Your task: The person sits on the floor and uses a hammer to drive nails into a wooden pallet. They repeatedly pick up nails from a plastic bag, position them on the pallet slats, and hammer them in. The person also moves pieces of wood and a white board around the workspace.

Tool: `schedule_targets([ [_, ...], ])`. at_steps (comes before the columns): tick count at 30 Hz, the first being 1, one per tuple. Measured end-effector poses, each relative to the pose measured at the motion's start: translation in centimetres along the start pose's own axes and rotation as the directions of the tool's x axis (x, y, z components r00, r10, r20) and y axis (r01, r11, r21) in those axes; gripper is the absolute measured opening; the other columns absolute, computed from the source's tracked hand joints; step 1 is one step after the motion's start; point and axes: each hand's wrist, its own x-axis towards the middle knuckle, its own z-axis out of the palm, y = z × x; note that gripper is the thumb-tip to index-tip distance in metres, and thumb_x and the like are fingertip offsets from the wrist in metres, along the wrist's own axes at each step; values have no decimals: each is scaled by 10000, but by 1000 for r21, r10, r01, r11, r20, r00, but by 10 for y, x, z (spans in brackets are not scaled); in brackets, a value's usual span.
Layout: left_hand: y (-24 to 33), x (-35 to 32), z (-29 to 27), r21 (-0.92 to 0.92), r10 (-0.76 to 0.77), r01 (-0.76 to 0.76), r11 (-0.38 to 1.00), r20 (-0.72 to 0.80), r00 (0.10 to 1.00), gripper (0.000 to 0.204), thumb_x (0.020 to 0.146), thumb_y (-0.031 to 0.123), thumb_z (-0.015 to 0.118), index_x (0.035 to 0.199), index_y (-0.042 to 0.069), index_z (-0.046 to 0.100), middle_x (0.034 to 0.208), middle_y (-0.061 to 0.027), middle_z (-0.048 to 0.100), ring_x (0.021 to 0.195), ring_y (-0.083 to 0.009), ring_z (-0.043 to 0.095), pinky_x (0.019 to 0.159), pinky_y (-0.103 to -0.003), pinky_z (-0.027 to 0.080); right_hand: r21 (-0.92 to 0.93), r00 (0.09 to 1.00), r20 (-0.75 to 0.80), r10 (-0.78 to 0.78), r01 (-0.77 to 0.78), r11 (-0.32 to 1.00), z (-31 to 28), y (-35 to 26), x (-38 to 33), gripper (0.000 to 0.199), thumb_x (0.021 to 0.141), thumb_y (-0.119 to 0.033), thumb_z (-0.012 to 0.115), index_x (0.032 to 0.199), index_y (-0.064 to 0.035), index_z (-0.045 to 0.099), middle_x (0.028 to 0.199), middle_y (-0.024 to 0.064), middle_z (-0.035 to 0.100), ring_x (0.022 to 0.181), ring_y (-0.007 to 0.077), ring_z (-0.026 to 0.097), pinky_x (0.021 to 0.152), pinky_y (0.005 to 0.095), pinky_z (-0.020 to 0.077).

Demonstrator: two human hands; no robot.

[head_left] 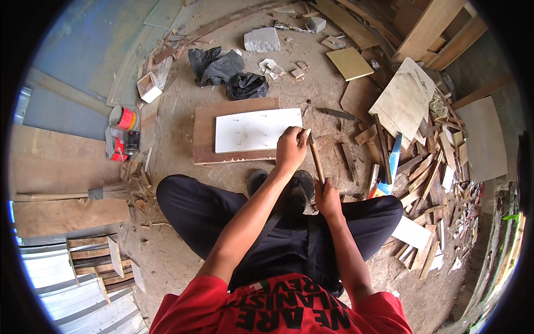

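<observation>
A white board (236, 142) lies on a larger brown wooden panel (203, 133) on the ground in front of me. Several thin nails (265, 135) stand up from its surface. My left hand (293, 149) is over the board's right end, its fingertips pinched together; whatever is between them is too small to name. In my right hand (329, 198) is a hammer (316, 157), gripped low on its wooden handle. The hammer's dark head is raised beside the left fingertips, just right of the board; I cannot tell whether they touch.
Black plastic bags (222, 69) and a pale stone block (262, 40) lie beyond the board. Paint cans (123, 118) and a straw broom (114, 191) are at left. A blue-handled saw (394, 158) rests against scrap wood (423, 183) piled at right.
</observation>
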Motion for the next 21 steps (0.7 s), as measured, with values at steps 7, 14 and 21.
schedule_targets([
  [7,2,-8,5,132,107,-108,985,15,994,263,965,241,623,857,2,610,817,-203,648,716,-395,646,613,-463,507,-127,997,-38,69,-73,989,-4,0,-17,335,988,-284,588,891,27,508,677,327,614,703,538,614,567,567,476],
  [14,18,-2,7,48,-165,160,986,143,976,325,949,264,656,808,-28,624,662,-220,611,601,-391,587,578,-422,454,24,995,-18,96,-96,995,-9,0,-19,320,982,-261,596,887,31,506,698,338,609,717,539,602,577,587,476],
  [21,10,-8,2,179,28,-62,982,186,982,216,924,206,665,894,-8,652,879,-197,680,816,-404,660,704,-466,518,21,999,-40,-7,8,1000,-11,9,-23,321,962,-214,640,818,49,527,655,304,596,686,509,609,537,522,459],
])
